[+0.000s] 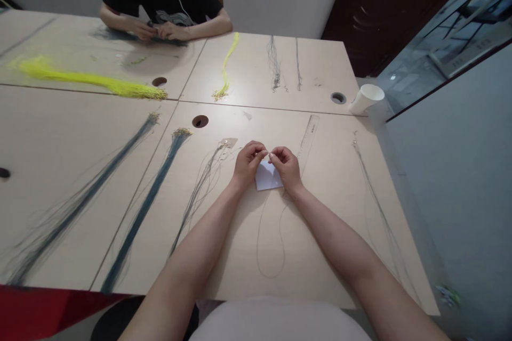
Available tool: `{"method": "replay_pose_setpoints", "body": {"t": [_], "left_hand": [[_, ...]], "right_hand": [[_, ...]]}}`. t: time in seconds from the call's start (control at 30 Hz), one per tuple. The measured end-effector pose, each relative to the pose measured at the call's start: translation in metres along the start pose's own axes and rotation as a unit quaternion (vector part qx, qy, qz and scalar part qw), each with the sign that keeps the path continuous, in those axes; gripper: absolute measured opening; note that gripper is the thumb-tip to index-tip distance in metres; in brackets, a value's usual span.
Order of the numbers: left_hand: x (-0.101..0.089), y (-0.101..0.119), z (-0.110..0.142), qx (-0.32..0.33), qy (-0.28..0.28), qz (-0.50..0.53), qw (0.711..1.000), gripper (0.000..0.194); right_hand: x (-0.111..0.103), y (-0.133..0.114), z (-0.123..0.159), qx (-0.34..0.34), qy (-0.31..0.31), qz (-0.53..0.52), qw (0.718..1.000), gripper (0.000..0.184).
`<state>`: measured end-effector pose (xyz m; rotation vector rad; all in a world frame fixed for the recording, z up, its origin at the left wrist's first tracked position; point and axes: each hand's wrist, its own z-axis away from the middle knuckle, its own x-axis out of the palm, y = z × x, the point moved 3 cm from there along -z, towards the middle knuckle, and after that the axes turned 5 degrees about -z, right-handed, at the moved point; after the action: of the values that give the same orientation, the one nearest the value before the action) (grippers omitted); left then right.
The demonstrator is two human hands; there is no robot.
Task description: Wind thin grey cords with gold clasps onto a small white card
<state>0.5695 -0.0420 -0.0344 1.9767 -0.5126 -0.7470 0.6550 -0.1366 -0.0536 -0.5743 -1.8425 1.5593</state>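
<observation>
My left hand (248, 164) and my right hand (288, 168) meet above the table, thumbs and forefingers pinched with the tips nearly touching. A thin dark cord (271, 277) runs down from them and lies in a long loop between my forearms. Its ends seem to be in my fingertips, where the detail is too small to make out. Under the hands lies a white card (269, 179). A clear ruler (309, 136) rests just beyond my right hand. Left of my left hand is a loose bunch of grey cords (200, 185) with metal ends by a small brownish piece (229, 143).
Teal cord bundles (154, 197) lie to the left, yellow ones (88, 79) farther back. More cords (376, 203) lie at the right. A tape roll (338, 98) and white cup (367, 98) stand near the right edge. Opposite, a person (172, 10) handles dark strands.
</observation>
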Motion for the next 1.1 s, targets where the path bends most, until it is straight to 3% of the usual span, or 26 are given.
{"method": "replay_pose_setpoints", "body": {"t": [1.1], "left_hand": [[-0.0004,0.0006,-0.0003,0.005,0.003,-0.009,1.0,0.02]], "right_hand": [[0.0008,-0.0014,0.0007,0.007,-0.004,-0.011,1.0,0.015]]}}
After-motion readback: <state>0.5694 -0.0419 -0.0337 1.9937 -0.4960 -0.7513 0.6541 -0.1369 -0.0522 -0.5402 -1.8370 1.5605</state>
